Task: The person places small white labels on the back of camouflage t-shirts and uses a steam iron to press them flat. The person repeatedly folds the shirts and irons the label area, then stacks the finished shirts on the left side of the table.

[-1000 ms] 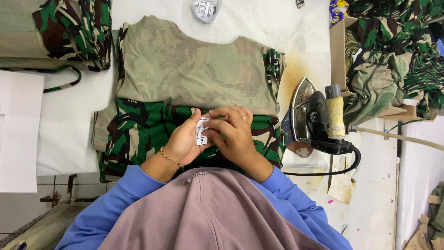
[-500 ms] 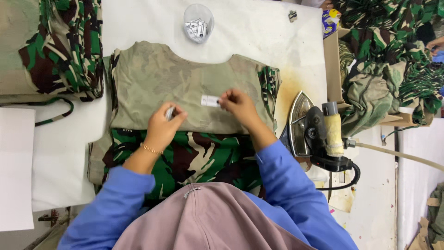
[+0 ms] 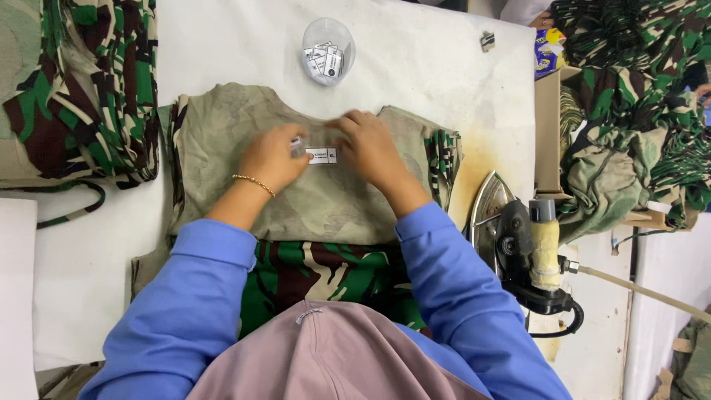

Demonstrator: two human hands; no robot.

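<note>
Both hands rest on a camouflage garment (image 3: pixel 326 200) spread inside-out on the white table (image 3: pixel 429 74). A small white label (image 3: pixel 322 155) lies flat on the garment, between the two hands. The left hand (image 3: pixel 272 158) sits at 9 o'clock of the label, fingertips closed on its left end. The right hand (image 3: pixel 372 148) sits at 3 o'clock, fingers pressed down on the label's right end.

Count: one label under the hands, one garment being worked, one gold bracelet (image 3: pixel 254 184) on the left wrist. One clear round container (image 3: pixel 328 42) at 12 o'clock of the hands holds several more labels; the number is too small to make out. One steam iron (image 3: pixel 518 244) stands at 4 o'clock, on a scorched patch of table.

The garment's lower half is hidden under the blue sleeves. A camouflage pile (image 3: pixel 81 89) at 10 o'clock is cut off by the frame edge. Another heap (image 3: pixel 637 111) lies at 2 o'clock.
</note>
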